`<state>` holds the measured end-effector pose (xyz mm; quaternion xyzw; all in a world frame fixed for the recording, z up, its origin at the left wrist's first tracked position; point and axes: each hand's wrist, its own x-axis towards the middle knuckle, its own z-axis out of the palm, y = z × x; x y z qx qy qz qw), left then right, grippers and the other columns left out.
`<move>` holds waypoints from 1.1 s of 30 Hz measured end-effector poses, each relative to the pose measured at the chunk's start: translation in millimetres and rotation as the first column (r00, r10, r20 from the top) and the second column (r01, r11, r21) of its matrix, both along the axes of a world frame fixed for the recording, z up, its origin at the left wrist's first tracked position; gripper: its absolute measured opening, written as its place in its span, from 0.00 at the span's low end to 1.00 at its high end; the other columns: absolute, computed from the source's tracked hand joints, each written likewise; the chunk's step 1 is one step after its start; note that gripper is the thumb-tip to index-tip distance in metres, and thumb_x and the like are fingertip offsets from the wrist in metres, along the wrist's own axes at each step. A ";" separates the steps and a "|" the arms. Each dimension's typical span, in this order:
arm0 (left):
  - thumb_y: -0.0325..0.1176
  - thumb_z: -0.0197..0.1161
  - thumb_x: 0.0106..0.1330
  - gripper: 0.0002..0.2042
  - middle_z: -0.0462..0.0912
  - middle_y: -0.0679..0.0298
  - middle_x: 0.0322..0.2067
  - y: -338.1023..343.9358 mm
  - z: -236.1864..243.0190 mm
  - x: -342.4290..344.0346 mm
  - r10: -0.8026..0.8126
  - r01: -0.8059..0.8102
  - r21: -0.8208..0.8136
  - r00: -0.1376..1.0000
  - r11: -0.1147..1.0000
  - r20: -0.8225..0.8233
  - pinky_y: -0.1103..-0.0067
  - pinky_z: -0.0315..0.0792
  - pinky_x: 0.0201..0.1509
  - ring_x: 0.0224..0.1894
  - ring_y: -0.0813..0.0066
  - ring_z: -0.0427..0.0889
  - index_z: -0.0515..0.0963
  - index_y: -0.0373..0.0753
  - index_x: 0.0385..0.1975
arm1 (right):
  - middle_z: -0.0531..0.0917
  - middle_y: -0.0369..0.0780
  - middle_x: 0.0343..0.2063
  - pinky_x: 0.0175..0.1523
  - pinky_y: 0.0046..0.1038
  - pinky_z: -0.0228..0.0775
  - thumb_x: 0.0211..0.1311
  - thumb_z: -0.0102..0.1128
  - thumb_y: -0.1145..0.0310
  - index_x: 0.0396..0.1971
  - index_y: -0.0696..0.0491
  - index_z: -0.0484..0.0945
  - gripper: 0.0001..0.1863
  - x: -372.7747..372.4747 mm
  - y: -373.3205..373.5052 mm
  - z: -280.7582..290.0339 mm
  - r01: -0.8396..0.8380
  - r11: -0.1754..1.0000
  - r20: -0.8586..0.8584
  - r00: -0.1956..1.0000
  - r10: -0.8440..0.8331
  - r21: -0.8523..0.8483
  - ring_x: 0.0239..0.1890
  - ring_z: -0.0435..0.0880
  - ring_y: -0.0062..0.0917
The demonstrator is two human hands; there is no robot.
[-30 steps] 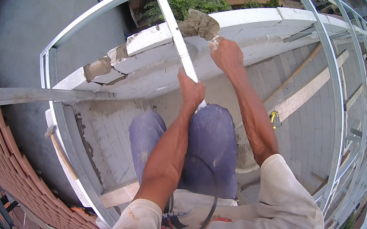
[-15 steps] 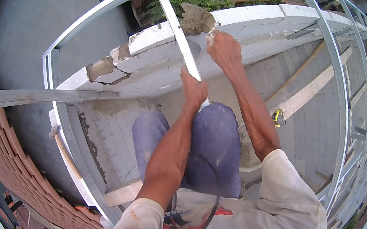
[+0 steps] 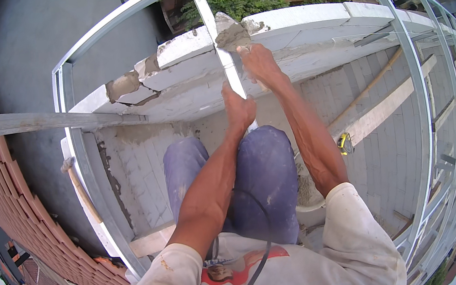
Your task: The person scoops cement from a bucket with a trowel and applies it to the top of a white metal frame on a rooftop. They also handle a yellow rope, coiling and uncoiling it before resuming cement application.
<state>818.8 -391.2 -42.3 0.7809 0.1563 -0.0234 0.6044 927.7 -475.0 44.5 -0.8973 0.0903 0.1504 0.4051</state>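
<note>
My left hand (image 3: 239, 109) is closed around the lower part of a pale metal stud (image 3: 205, 8), which rises from between my knees past the block wall. Just right of it, my right hand (image 3: 259, 63) is closed on a trowel (image 3: 232, 34). Its blade is smeared with grey mortar and lies over the wall's top, against the stud. Most of the handle is hidden by my fingers. The white block wall (image 3: 298, 18) runs across in front of me, with a mortar patch (image 3: 123, 86) in a gap at the left.
A hammer (image 3: 82, 192) leans along the left frame. A yellow and black tape measure (image 3: 345, 143) sits by a wooden plank (image 3: 383, 106) at the right. A grey beam (image 3: 44, 119) crosses from the left, above roof tiles (image 3: 24, 188). Metal framing (image 3: 418, 80) stands at the right.
My right hand has moved left with the trowel, bringing the mortar-smeared blade from the right of the stud up against it. My left hand keeps its hold on the stud.
</note>
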 end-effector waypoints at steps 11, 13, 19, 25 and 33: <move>0.21 0.62 0.56 0.34 0.69 0.38 0.58 10.4 -6.8 -1.1 0.010 -0.010 0.021 0.999 1.000 0.032 0.58 0.65 0.69 0.62 0.39 0.72 0.60 0.27 0.66 | 0.87 0.61 0.39 0.51 0.50 0.78 0.74 0.54 0.54 0.46 0.65 0.83 0.25 13.1 -45.2 26.8 -0.055 0.973 -0.102 0.994 0.033 -0.223 0.44 0.87 0.56; 0.21 0.62 0.56 0.34 0.69 0.39 0.58 9.3 -4.9 -0.9 0.005 -0.006 0.027 1.000 1.000 0.017 0.58 0.66 0.68 0.62 0.39 0.72 0.60 0.28 0.66 | 0.87 0.61 0.41 0.52 0.50 0.77 0.74 0.54 0.54 0.46 0.64 0.83 0.24 11.3 -60.2 29.7 -0.020 0.976 -0.118 0.993 -0.006 -0.218 0.46 0.86 0.56; 0.22 0.64 0.59 0.32 0.73 0.43 0.56 7.4 -2.4 -2.7 0.030 -0.030 0.061 0.999 0.998 0.012 0.62 0.68 0.67 0.59 0.48 0.76 0.61 0.28 0.66 | 0.87 0.51 0.40 0.52 0.50 0.75 0.74 0.57 0.53 0.51 0.58 0.78 0.22 -13.1 -136.8 -1.1 -0.055 0.924 0.260 0.952 0.163 -0.379 0.45 0.84 0.52; 0.22 0.65 0.57 0.35 0.70 0.41 0.59 6.5 -7.3 0.4 -0.008 0.010 0.058 0.999 0.998 -0.036 0.59 0.66 0.69 0.63 0.41 0.72 0.60 0.29 0.67 | 0.82 0.43 0.48 0.52 0.45 0.71 0.71 0.61 0.64 0.48 0.54 0.77 0.12 -14.4 -193.4 -32.9 -0.337 0.742 0.279 0.773 0.570 -0.580 0.51 0.82 0.42; 0.22 0.63 0.60 0.35 0.75 0.41 0.57 3.9 2.2 -0.5 0.000 0.004 0.111 0.999 0.994 -0.034 0.64 0.67 0.68 0.61 0.49 0.77 0.57 0.26 0.68 | 0.81 0.37 0.43 0.55 0.36 0.70 0.70 0.60 0.67 0.47 0.51 0.79 0.09 68.6 -153.6 -6.0 -0.325 0.309 0.142 0.448 0.883 -0.894 0.50 0.82 0.30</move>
